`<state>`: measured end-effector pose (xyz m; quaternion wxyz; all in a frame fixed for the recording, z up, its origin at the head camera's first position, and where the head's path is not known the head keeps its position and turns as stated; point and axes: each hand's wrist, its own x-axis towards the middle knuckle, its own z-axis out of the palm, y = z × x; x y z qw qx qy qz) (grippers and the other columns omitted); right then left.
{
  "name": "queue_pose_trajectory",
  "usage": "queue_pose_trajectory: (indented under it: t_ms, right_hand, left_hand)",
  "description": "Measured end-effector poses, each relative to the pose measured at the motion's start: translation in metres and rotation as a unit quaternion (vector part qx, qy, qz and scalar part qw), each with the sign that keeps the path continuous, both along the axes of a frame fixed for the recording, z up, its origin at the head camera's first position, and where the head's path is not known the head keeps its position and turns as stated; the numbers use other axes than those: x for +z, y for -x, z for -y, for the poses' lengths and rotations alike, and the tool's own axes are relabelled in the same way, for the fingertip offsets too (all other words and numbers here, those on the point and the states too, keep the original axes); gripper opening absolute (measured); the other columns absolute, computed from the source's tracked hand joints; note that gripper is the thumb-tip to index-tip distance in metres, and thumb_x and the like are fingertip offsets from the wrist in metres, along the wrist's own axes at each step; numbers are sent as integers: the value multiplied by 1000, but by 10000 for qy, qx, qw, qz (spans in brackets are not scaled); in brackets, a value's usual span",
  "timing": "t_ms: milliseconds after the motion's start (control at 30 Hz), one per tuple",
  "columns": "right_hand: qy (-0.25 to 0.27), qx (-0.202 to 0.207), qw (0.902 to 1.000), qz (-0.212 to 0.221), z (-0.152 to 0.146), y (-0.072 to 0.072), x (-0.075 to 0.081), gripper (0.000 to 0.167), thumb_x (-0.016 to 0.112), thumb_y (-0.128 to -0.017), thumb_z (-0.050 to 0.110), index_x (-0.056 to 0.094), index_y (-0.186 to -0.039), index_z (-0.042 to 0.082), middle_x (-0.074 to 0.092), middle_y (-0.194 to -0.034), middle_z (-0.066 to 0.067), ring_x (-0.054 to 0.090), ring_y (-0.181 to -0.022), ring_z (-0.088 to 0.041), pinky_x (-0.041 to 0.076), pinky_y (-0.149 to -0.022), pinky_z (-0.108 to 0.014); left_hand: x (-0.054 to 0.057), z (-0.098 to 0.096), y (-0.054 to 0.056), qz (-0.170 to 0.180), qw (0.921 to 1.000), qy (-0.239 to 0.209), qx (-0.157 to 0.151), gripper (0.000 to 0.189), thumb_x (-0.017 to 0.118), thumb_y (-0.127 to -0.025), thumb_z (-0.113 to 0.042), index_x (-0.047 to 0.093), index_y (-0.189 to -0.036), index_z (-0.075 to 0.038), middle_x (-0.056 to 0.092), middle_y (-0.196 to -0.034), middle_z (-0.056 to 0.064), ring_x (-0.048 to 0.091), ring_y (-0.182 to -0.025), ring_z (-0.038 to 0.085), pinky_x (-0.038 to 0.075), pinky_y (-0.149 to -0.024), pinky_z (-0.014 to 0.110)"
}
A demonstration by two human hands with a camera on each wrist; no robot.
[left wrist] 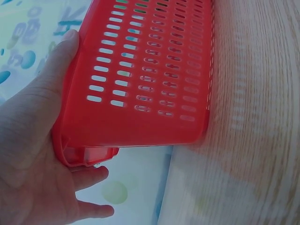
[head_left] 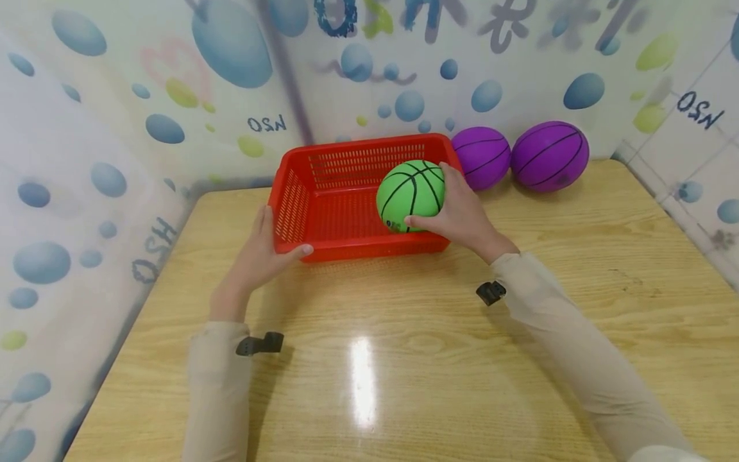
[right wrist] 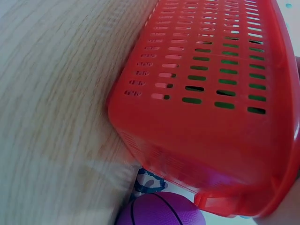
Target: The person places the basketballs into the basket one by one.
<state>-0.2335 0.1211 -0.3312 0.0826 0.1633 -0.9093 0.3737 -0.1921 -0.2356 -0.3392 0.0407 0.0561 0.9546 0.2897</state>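
Observation:
A red plastic basket (head_left: 346, 250) with slotted walls stands on the wooden table. My left hand (head_left: 256, 256) grips its near left corner, the thumb over the front rim and the fingers along the left side. In the left wrist view, two fingertips (left wrist: 96, 211) show beyond the basket's end. Inside the basket, on the right, is a green ball (head_left: 407, 196) with black lines. My right hand (head_left: 462, 215) holds this ball from the right, thumb on its near side and fingers on its far side. The right wrist view shows green through the slots; most of that hand is hidden there.
Two purple balls (head_left: 480, 157) (head_left: 550, 156) lie side by side on the table, just right of the basket, close to the back wall. The wall (head_left: 323, 96) carries painted blue and green spots. Side walls flank the wooden table (head_left: 439, 359) at left and right.

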Motion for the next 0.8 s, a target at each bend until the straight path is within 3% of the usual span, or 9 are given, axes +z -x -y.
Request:
queue_pose_trajectory:
  t_ms: [233,567,800]
  right_hand:
    - [-533,40,9985,155,4,3,3,112,74,-64,59,22,-142,-2,38,-133,-17,42,-115,-30,45,-88,-50]
    - [-1171,140,9929,131,7,5,2,112,70,-67,63,21,-140,-6,36,-133,-21,38,-117,-35,35,-97,-49]
    - [-1448,283,9888,239,8,6,5,117,68,-68,65,15,-143,-8,30,-140,-25,33,-126,-39,20,-108,-50]
  left_hand:
    - [0,0,1,-24,10000,-13,15,116,59,-76,-67,-12,-148,-12,-13,-154,9,11,-137,38,29,-99,59]
    - [0,0,1,11,10000,7,63,116,59,-75,-68,-13,-148,-13,-12,-154,8,12,-137,39,31,-98,60]
    - [-2,1,2,-48,10000,-14,23,116,60,-75,-66,-12,-148,-12,-12,-154,9,10,-137,38,30,-99,60]
